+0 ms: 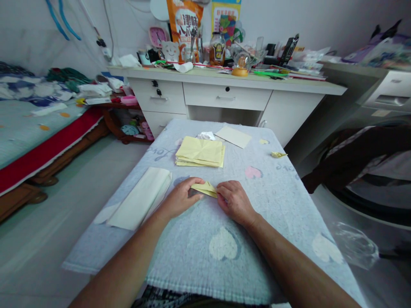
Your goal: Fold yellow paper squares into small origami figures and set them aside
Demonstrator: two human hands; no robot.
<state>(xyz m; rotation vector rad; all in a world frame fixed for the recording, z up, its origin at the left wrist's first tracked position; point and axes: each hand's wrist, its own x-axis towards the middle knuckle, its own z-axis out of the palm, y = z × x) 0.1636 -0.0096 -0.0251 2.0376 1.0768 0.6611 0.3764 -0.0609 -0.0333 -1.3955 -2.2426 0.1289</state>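
Folded yellow paper at the middle of the tablecloth, held at its left end between the slightly parted thumb and fingers of the left hand, and pinched at its right end by the nearly closed right hand. Just beyond, stack of yellow sheets; to the left, folded white paper near the left edge; far right, small yellow folded piece close to the right edge. Open room from both hands toward the near edge.

There are two folded yellow pieces and one yellow stack.
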